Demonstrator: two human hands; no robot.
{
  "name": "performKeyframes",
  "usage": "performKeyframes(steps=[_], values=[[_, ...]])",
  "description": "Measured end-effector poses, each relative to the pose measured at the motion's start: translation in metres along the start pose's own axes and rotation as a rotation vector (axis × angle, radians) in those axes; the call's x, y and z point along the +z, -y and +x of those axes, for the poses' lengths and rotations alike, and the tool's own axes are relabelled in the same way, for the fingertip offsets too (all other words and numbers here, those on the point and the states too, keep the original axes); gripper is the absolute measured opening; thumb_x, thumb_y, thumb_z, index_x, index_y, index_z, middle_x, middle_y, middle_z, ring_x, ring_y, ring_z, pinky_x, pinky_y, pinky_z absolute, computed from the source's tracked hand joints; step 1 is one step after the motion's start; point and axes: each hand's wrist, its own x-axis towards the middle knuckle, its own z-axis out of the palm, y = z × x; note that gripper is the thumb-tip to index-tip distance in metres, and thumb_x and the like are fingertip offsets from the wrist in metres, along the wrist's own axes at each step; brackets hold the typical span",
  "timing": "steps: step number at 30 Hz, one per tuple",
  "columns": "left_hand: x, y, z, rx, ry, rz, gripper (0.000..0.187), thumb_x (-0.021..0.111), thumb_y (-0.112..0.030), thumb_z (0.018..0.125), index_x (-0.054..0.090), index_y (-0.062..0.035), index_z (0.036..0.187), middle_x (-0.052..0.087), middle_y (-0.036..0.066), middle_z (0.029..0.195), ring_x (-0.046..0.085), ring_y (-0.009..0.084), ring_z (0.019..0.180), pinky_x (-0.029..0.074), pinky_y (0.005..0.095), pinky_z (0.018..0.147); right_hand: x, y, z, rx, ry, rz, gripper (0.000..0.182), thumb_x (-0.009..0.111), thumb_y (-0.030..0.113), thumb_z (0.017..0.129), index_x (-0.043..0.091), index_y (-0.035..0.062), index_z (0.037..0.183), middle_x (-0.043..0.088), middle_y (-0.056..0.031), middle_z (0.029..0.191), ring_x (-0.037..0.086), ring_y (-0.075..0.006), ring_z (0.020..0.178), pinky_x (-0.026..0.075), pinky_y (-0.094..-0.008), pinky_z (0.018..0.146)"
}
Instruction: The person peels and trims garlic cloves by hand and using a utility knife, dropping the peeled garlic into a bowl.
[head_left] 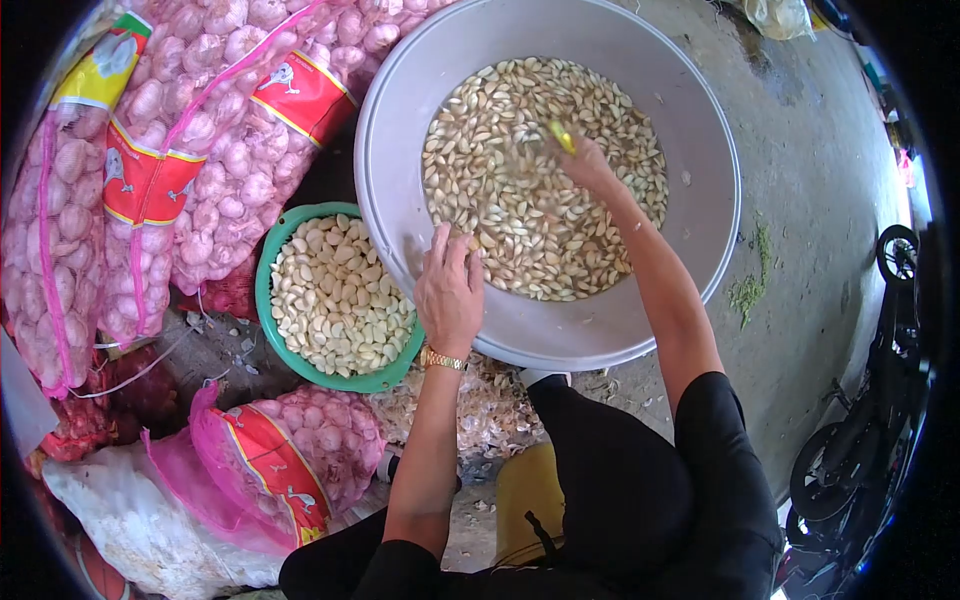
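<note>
A big grey basin [700,150] holds many garlic cloves [530,230] in water. Over the water, my right hand [587,165] is closed around a small yellow-handled tool [562,137]; it looks like a knife, but its blade is smeared by motion. At the basin's near left rim is my left hand [450,290], its fingers bent, with what looks like a garlic clove [474,243] at the fingertips. Beside that hand, a green basket [268,290] is filled with pale peeled cloves [340,300].
Pink mesh sacks of garlic bulbs [220,170] are stacked on the left. Another garlic sack [325,440] and a white sack [160,510] lie at lower left. Garlic skins [460,405] litter the floor below the basin. A motorbike [850,450] stands at far right.
</note>
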Motion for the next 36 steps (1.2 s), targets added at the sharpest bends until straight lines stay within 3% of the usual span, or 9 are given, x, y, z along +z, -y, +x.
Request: performKeyframes(steps=[4, 5, 7, 10, 17, 24, 25, 29, 36], values=[[0.003, 0.000, 0.000, 0.024, -0.018, 0.059, 0.023, 0.057, -0.020, 0.090, 0.061, -0.0073, 0.109, 0.054, 0.014, 0.130, 0.058, 0.0326, 0.108, 0.048, 0.0416, 0.089, -0.018, -0.050, 0.031, -0.206, -0.507, -0.208, 0.047, 0.055, 0.009, 0.081, 0.052, 0.0033, 0.127, 0.065, -0.0251, 0.090, 0.067, -0.0341, 0.082, 0.053, -0.0448, 0.072], [0.003, 0.000, 0.000, 0.024, -0.016, 0.060, 0.023, 0.057, -0.020, 0.090, 0.061, -0.0073, 0.109, 0.054, 0.014, 0.130, 0.058, 0.0326, 0.108, 0.048, 0.0416, 0.089, -0.026, -0.053, 0.037, -0.205, -0.506, -0.207, 0.047, 0.055, 0.009, 0.081, 0.052, 0.0033, 0.127, 0.065, -0.0251, 0.090, 0.067, -0.0341, 0.082, 0.053, -0.0448, 0.072], [0.002, -0.001, 0.000, 0.033, -0.015, 0.054, 0.023, 0.057, -0.020, 0.090, 0.062, -0.0067, 0.108, 0.054, 0.014, 0.130, 0.058, 0.0325, 0.107, 0.048, 0.0414, 0.089, -0.053, -0.049, 0.041, 0.047, -0.194, -0.010, 0.056, 0.054, 0.007, 0.079, 0.049, 0.0089, 0.134, 0.052, -0.0226, 0.132, 0.057, -0.0385, 0.112, 0.047, -0.0430, 0.093], [-0.002, -0.006, 0.002, -0.057, 0.040, 0.002, 0.025, 0.061, -0.019, 0.088, 0.065, -0.0089, 0.111, 0.056, 0.012, 0.130, 0.056, 0.0304, 0.114, 0.045, 0.0388, 0.095, -0.050, -0.064, 0.065, -0.119, -0.224, -0.281, 0.064, 0.053, 0.007, 0.078, 0.042, 0.0113, 0.141, 0.052, -0.0176, 0.134, 0.055, -0.0379, 0.116, 0.045, -0.0434, 0.097], [-0.002, -0.008, 0.003, -0.054, 0.057, 0.038, 0.025, 0.062, -0.020, 0.088, 0.065, -0.0091, 0.111, 0.056, 0.012, 0.129, 0.057, 0.0301, 0.113, 0.046, 0.0386, 0.094, -0.035, -0.071, 0.055, -0.001, -0.066, -0.346, 0.034, 0.057, 0.010, 0.079, 0.062, 0.0046, 0.112, 0.065, -0.0220, 0.108, 0.061, -0.0370, 0.105, 0.048, -0.0430, 0.090], [-0.002, -0.005, 0.001, -0.005, 0.032, 0.029, 0.024, 0.062, -0.019, 0.088, 0.065, -0.0090, 0.110, 0.057, 0.011, 0.129, 0.058, 0.0273, 0.112, 0.047, 0.0368, 0.091, -0.007, -0.116, 0.032, -0.277, -0.005, -0.221, 0.050, 0.065, 0.024, 0.079, 0.053, 0.0023, 0.123, 0.066, -0.0226, 0.105, 0.065, -0.0338, 0.095, 0.050, -0.0423, 0.078], [-0.004, -0.005, 0.001, 0.000, 0.031, -0.158, 0.021, 0.060, -0.017, 0.089, 0.065, -0.0076, 0.108, 0.057, 0.012, 0.126, 0.058, 0.0275, 0.109, 0.046, 0.0367, 0.090, -0.022, -0.080, 0.013, 0.013, 0.170, -0.211, 0.054, 0.064, 0.024, 0.078, 0.051, -0.0005, 0.125, 0.063, -0.0250, 0.114, 0.061, -0.0341, 0.106, 0.048, -0.0399, 0.089], [-0.028, -0.031, 0.011, -0.016, 0.126, -1.008, 0.017, 0.057, -0.011, 0.090, 0.065, -0.0046, 0.104, 0.058, 0.012, 0.116, 0.056, 0.0246, 0.105, 0.042, 0.0350, 0.092, -0.023, -0.082, 0.002, 0.075, 0.208, -0.203, 0.061, 0.070, 0.024, 0.076, 0.050, -0.0013, 0.127, 0.063, -0.0225, 0.112, 0.060, -0.0319, 0.103, 0.046, -0.0393, 0.090], [-0.138, -0.106, 0.024, 0.718, 0.029, -0.765, 0.027, 0.060, 0.000, 0.078, 0.072, -0.0217, 0.086, 0.058, 0.001, 0.103, 0.052, 0.0184, 0.095, 0.045, 0.0268, 0.080, -0.044, -0.072, -0.017, -0.080, 0.051, 0.169, 0.053, 0.081, 0.030, 0.071, 0.060, 0.0007, 0.111, 0.064, -0.0091, 0.087, 0.059, -0.0176, 0.073, 0.049, -0.0326, 0.065]])
